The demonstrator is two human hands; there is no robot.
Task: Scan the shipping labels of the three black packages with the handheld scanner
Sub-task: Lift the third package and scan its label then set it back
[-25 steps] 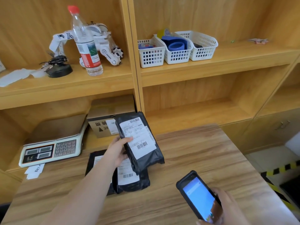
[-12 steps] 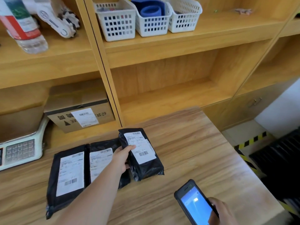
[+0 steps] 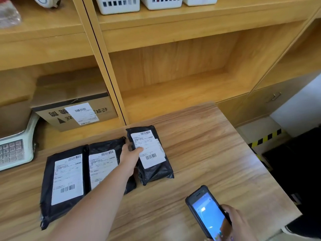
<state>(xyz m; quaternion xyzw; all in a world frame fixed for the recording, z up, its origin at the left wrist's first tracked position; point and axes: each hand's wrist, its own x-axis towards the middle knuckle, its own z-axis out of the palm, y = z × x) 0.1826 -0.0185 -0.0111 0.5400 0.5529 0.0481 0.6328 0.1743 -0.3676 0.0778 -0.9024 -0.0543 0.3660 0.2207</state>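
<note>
Three black packages with white shipping labels lie side by side on the wooden table (image 3: pixel 199 153). The left package (image 3: pixel 64 181) and the middle package (image 3: pixel 104 164) lie flat, labels up. My left hand (image 3: pixel 129 155) grips the left edge of the right package (image 3: pixel 151 153), thumb on its label, and the package rests on the table. At the bottom right my right hand (image 3: pixel 238 223) holds the handheld scanner (image 3: pixel 208 213), a black phone-like device with a lit blue screen facing me, well apart from the packages.
A cardboard box (image 3: pixel 73 108) with a label sits on the low shelf behind the packages. A white scale (image 3: pixel 15 150) stands at the left edge. White baskets (image 3: pixel 121 5) line the upper shelf. The table's right edge drops to a floor with yellow-black tape (image 3: pixel 265 138).
My left hand brought the right package down from the air onto the table beside the other two. The view tilted downward. The scanner stayed low at the right.
</note>
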